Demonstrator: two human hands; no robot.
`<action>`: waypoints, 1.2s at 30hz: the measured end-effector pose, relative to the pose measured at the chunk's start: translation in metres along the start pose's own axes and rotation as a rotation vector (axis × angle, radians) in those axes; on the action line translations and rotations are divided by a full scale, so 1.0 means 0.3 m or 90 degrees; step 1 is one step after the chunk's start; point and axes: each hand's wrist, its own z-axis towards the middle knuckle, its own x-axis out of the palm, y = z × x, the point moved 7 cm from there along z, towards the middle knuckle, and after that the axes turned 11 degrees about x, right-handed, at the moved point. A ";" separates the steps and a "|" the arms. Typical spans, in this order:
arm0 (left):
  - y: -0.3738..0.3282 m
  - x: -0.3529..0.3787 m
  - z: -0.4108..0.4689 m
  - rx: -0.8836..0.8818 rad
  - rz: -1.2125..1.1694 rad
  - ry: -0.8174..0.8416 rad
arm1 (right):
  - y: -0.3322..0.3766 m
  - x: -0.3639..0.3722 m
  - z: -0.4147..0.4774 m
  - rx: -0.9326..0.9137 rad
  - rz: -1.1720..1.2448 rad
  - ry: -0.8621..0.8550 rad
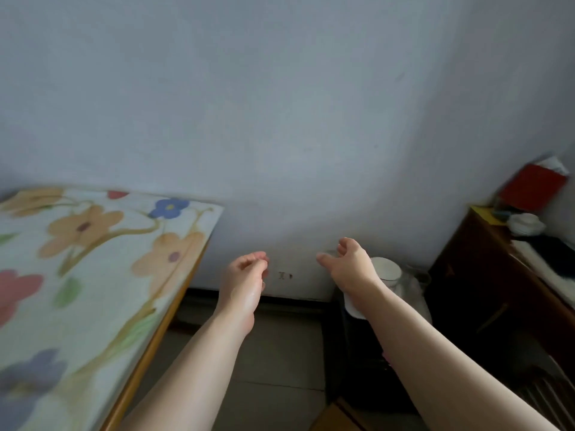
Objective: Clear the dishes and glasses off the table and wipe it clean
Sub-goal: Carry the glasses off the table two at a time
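Table (93, 259) at nine o'clock, blurred, cut off by the edge. At four o'clock, the forearm (404, 321) covers part of a white dish (387, 270).

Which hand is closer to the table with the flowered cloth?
Left. The left hand hangs just right of the table; the right hand is farther right.

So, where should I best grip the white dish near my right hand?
Probably by its rim. The white dish seems to lie with its round opening upward, so pinch the near edge from above. The right hand hides its left side, and the picture is blurred, so its depth is unclear.
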 end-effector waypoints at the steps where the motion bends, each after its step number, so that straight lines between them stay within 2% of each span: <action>1: -0.018 -0.070 -0.007 0.009 0.010 -0.019 | 0.028 0.060 -0.026 -0.009 -0.006 0.017; 8: -0.139 -0.565 -0.110 0.067 0.046 -0.156 | 0.197 0.510 -0.261 -0.065 -0.056 0.144; 15: -0.202 -1.091 -0.299 0.086 0.045 -0.285 | 0.304 0.973 -0.627 -0.111 -0.081 0.294; 20: -0.247 -1.381 -0.419 0.137 0.047 -0.358 | 0.320 1.193 -0.862 -0.129 -0.103 0.355; 24: -0.287 -1.589 -0.523 0.189 0.116 -0.433 | 0.309 1.337 -1.011 -0.152 -0.153 0.389; 30: -0.216 -1.883 -0.648 0.089 0.332 -0.483 | 0.250 1.544 -1.202 -0.166 -0.274 0.441; 33: -0.142 -1.998 -0.660 0.021 0.456 -0.472 | 0.233 1.619 -1.260 -0.191 -0.335 0.459; 36: -0.048 -2.088 -0.651 -0.052 0.485 -0.451 | 0.203 1.706 -1.280 -0.223 -0.375 0.470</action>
